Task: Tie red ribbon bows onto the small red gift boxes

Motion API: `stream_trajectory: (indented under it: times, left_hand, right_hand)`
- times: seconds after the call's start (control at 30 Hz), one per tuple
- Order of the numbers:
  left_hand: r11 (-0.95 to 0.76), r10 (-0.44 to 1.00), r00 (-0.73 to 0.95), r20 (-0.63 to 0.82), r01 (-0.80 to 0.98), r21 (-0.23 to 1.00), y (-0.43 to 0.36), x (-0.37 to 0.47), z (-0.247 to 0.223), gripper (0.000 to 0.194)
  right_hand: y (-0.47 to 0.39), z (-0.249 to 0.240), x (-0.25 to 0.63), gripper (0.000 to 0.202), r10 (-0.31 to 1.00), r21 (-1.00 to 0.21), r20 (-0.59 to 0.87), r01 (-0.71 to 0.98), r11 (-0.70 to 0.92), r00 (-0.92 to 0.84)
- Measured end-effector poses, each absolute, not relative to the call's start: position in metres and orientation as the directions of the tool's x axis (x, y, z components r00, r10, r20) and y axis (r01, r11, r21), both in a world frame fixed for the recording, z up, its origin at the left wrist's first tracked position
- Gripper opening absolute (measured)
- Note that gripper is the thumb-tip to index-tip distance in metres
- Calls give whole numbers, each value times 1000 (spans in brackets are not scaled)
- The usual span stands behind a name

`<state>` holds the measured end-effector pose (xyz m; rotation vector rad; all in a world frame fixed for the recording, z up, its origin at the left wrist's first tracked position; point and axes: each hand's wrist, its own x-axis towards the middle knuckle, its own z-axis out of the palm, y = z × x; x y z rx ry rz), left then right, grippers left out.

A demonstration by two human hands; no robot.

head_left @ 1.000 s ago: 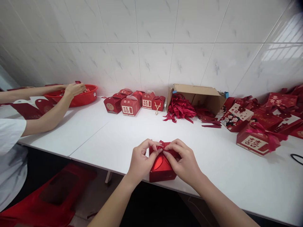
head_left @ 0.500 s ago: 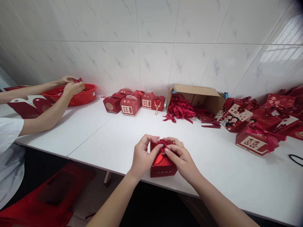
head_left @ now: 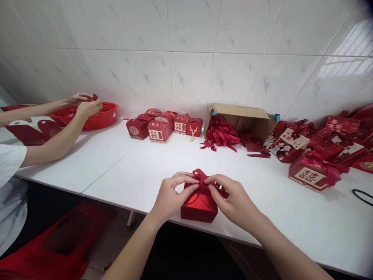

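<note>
Hands pinch ribbon atop box; tipped carton and gift boxes sit beyond

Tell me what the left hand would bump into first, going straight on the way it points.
The red ribbon, which the left hand seems to pinch; just beyond, probably the right hand, though depth is unclear.

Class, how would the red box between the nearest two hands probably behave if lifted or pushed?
The red box looks like folded card with crisp edges, so it would probably keep its shape but dent if squeezed. Its flat sides suggest sliding on the white table, not rolling. The ribbon on top looks thin and soft, likely to flex.
</note>
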<state>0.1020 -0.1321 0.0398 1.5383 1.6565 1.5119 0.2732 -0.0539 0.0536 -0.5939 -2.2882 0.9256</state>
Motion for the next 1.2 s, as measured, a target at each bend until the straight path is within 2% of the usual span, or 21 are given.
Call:
stream_trajectory:
  times: [0.13,0.27,0.4,0.5,0.63,0.73,0.83,0.93,1.0,1.1,1.2]
  left_hand:
    - [-186,912,-255,321,441,878,-136,100,47,11]
    - [-206,932,-192,306,410,888,-135,100,51,11]
    - [-212,950,-130,285,406,889,-132,99,53,11]
    - [-204,958,-97,271,434,877,-132,96,58,13]
    - [-216,956,-63,285,507,835,-134,92,66,15]
    - [-217,949,-59,310,593,776,-137,90,72,16]
    - [-219,936,-55,347,682,698,-139,90,77,15]
    - [-233,920,-36,391,753,615,-141,91,79,16]
    - [-245,910,-18,415,784,571,-143,92,80,16]
    - [-259,900,8,435,813,522,-143,92,79,14]
    - [-267,897,32,441,834,483,-143,91,79,13]
  right_hand:
    - [-59,70,281,14,550,-632,328,254,732,-768]
    - [-64,95,289,11,509,-629,219,279,726,-832]
    - [-46,109,282,24,538,-590,245,317,743,-806]
    - [-22,103,268,30,489,-671,180,257,696,-853]
    - [1,94,256,15,291,-798,41,144,585,-956]
    - [4,95,257,8,236,-808,98,61,587,-967]
    - [-2,97,260,10,237,-724,206,14,689,-949]
    - [-10,95,262,13,243,-625,255,32,780,-936]
    - [-13,92,262,12,242,-605,258,39,795,-935]
    - [-12,90,263,11,229,-649,208,41,760,-951]
    - [-6,92,267,17,178,-638,206,6,770,-962]
